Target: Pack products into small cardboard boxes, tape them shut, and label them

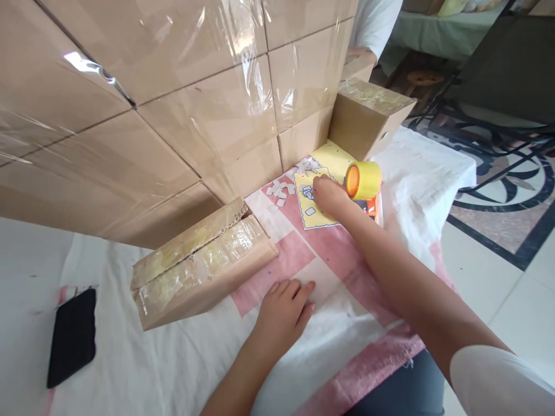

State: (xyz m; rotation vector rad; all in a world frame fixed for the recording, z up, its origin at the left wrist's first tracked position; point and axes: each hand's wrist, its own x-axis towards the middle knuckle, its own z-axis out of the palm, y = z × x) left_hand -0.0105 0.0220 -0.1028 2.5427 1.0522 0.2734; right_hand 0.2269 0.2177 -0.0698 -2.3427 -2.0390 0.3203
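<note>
My left hand point(286, 312) rests on the pink and white cloth point(321, 266), its fingers apart and nothing in it. Over a yellow sheet point(321, 217) with small blue-outlined pieces point(309, 192) on it, my right hand point(328, 196) has its fingers bent together at the pieces; what they hold, if anything, is too small to make out. Small white pieces point(281, 190) lie scattered left of the sheet. A roll of yellow tape point(365, 179) stands just right of my right hand, above an orange and black item point(372, 207) that is partly hidden.
Stacked, film-wrapped cartons point(208, 115) rise behind the cloth. A taped box point(203, 263) lies left of centre, another box point(373, 112) stands at the back right. A black phone-like object point(73, 337) lies far left. Another person's white sleeve point(376, 26) shows behind the cartons.
</note>
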